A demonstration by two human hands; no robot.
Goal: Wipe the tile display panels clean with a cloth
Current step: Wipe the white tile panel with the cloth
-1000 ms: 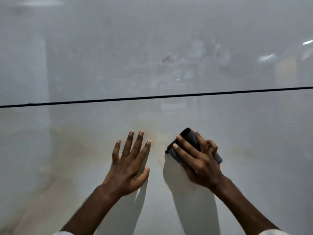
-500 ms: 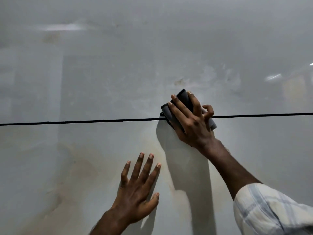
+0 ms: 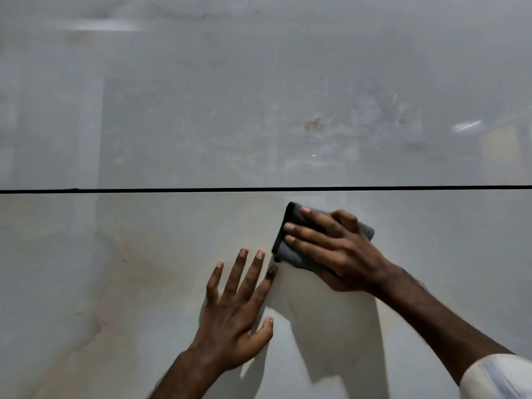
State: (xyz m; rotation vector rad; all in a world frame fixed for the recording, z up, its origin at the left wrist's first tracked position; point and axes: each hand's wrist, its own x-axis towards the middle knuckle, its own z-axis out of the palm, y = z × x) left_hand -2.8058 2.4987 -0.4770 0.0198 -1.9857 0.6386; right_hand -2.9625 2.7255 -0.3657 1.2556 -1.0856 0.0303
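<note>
While the wiping looks well under way, it does not look finished, because marks are left on both panels. On the left of the frame, the lower panel (image 3: 86, 283) has wide pale brown patches that could be dirt or just the tile's own pattern; it is hard to tell which. Low in the middle, the left hand (image 3: 233, 321) lies flat on that panel with its fingers spread straight, holding nothing. A thin black line (image 3: 172, 190) runs across the middle of the frame between the two panels. Just right of the left hand's fingertips and a little below that line, the cloth (image 3: 290, 251) is dark grey and folded into a small pad. The right hand (image 3: 336, 251) presses it to the lower panel, fingers laid over it and partly curled round it. Up and to the right, the upper panel (image 3: 144, 110) has a small brown spot (image 3: 313, 123) with smeary streaks around it, so that part probably needs a rub too.
</note>
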